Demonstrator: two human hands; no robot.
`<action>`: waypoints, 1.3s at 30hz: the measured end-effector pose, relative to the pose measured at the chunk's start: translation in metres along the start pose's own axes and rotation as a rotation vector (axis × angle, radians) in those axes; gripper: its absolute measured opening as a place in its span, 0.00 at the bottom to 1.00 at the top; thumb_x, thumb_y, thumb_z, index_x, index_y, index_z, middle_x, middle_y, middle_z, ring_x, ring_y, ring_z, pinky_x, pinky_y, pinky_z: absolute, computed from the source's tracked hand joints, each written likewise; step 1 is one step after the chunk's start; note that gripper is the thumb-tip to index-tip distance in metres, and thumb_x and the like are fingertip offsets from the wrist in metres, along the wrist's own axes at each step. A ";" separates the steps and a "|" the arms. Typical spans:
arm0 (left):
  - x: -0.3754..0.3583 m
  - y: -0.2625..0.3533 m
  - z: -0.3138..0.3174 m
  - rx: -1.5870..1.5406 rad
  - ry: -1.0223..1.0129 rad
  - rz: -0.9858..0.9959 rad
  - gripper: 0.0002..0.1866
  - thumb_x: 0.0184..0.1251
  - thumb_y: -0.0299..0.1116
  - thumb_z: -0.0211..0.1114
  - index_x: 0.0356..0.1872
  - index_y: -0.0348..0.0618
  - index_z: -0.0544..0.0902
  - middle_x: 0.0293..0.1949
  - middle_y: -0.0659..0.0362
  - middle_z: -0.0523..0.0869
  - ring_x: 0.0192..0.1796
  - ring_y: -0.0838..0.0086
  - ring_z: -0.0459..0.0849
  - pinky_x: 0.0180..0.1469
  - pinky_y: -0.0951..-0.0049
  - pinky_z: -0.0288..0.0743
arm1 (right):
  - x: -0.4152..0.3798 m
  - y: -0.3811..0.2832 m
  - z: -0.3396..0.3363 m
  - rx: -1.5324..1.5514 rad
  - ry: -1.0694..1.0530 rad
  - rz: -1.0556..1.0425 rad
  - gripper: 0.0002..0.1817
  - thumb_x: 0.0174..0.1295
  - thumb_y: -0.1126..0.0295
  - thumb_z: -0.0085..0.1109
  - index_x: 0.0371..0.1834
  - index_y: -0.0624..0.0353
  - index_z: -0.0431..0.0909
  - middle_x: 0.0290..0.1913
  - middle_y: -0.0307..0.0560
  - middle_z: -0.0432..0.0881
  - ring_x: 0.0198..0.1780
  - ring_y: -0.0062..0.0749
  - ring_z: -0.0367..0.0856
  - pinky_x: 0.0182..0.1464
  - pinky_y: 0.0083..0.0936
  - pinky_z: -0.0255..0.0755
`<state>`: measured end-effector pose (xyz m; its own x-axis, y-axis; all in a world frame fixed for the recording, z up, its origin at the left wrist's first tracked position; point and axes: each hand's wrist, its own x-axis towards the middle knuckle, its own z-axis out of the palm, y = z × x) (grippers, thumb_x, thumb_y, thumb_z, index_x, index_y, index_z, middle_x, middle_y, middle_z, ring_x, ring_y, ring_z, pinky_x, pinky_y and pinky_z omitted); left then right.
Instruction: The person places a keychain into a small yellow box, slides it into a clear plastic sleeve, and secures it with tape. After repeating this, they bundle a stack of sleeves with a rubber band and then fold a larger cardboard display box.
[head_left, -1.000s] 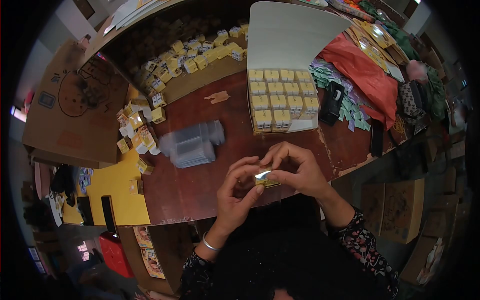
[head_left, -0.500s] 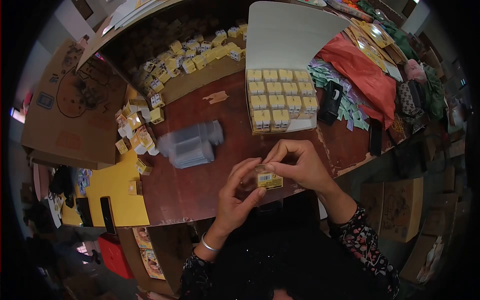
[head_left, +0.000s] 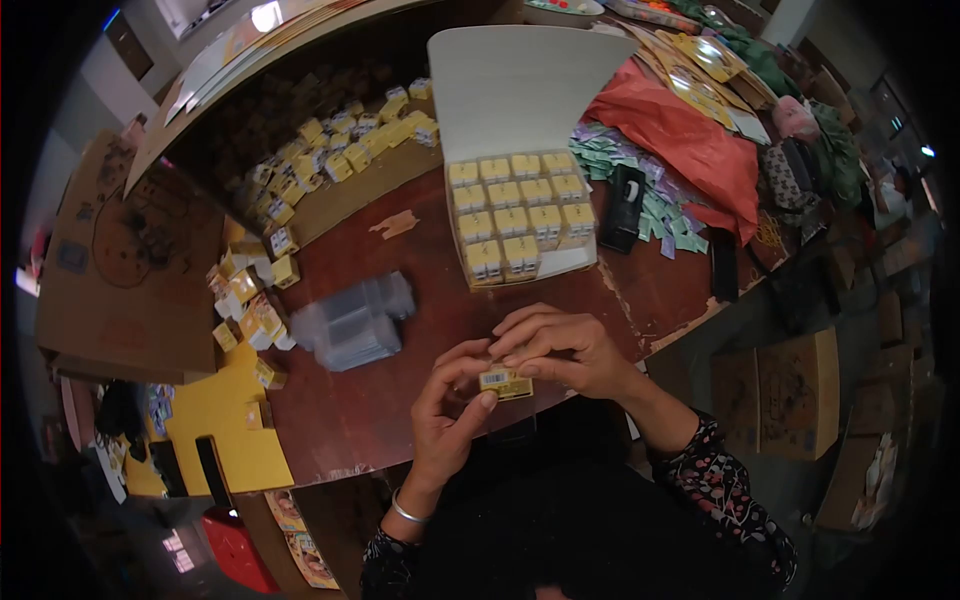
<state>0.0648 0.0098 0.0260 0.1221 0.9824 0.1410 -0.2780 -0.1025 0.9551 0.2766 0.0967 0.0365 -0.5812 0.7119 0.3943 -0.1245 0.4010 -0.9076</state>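
Between my hands is a small yellow box [head_left: 508, 384] with a barcode on its side, held just over the table's front edge. My left hand [head_left: 445, 405] grips its left side, with the thumb at the lower edge. At the top right of the box, the fingers of my right hand [head_left: 565, 350] are pinched together, partly hiding its upper face. Beyond my hands stands an open display carton [head_left: 525, 85], its white lid raised, holding rows of similar yellow boxes. A stack of clear plastic sleeves [head_left: 355, 325] lies on the table to the left.
Loose yellow boxes [head_left: 250, 300] are heaped at the left, and more fill a large open carton [head_left: 345, 195] behind. A black device [head_left: 625, 210], green and purple packets [head_left: 655, 205] and a red plastic bag [head_left: 690, 140] lie right. A brown carton [head_left: 120, 280] stands far left.
The view has shifted, so the table's things appear further left. Both hands still hold the small box; the right fingers have shifted slightly over its top.
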 end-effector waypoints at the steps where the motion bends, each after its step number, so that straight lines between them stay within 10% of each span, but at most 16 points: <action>1: 0.001 -0.004 -0.001 0.008 -0.020 0.022 0.16 0.72 0.21 0.66 0.59 0.39 0.79 0.71 0.50 0.71 0.67 0.68 0.78 0.66 0.66 0.77 | -0.004 0.003 -0.007 -0.059 -0.031 -0.058 0.10 0.64 0.74 0.70 0.48 0.63 0.89 0.57 0.49 0.88 0.62 0.40 0.82 0.63 0.36 0.75; 6: 0.009 0.008 -0.003 0.086 0.032 0.026 0.16 0.70 0.21 0.67 0.57 0.40 0.79 0.72 0.49 0.70 0.67 0.69 0.78 0.65 0.66 0.77 | -0.020 0.025 -0.077 -0.126 0.967 0.281 0.10 0.69 0.71 0.64 0.46 0.65 0.88 0.59 0.56 0.85 0.60 0.36 0.82 0.59 0.34 0.76; 8: 0.011 0.004 -0.002 0.084 0.021 0.011 0.16 0.70 0.20 0.67 0.56 0.40 0.79 0.73 0.49 0.69 0.67 0.69 0.77 0.66 0.65 0.77 | -0.038 0.073 -0.131 -0.632 1.059 0.191 0.13 0.69 0.65 0.66 0.43 0.67 0.89 0.56 0.56 0.86 0.58 0.31 0.82 0.52 0.28 0.78; 15: 0.012 -0.006 0.013 0.027 -0.016 -0.041 0.17 0.69 0.18 0.67 0.57 0.40 0.79 0.73 0.50 0.68 0.70 0.67 0.76 0.68 0.64 0.76 | -0.038 0.132 -0.165 -0.363 1.082 0.490 0.12 0.65 0.64 0.71 0.32 0.64 0.88 0.30 0.35 0.84 0.29 0.20 0.79 0.43 0.28 0.77; 30: 0.009 -0.023 0.010 -0.042 -0.007 -0.081 0.16 0.70 0.19 0.67 0.57 0.39 0.79 0.72 0.50 0.70 0.70 0.66 0.76 0.68 0.65 0.74 | -0.045 0.132 -0.140 0.277 1.169 0.283 0.05 0.71 0.68 0.65 0.39 0.56 0.81 0.42 0.33 0.77 0.44 0.21 0.81 0.48 0.35 0.89; 39: 0.009 -0.026 0.011 -0.067 -0.018 -0.093 0.16 0.71 0.19 0.67 0.57 0.39 0.79 0.72 0.50 0.70 0.69 0.67 0.76 0.68 0.65 0.74 | -0.049 0.163 -0.134 -0.508 1.175 0.267 0.09 0.66 0.71 0.68 0.31 0.66 0.85 0.71 0.72 0.73 0.70 0.46 0.76 0.66 0.38 0.72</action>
<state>0.0831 0.0194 0.0056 0.1670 0.9843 0.0579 -0.3277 0.0000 0.9448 0.3925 0.2048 -0.1111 0.5363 0.7744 0.3357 0.3505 0.1574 -0.9232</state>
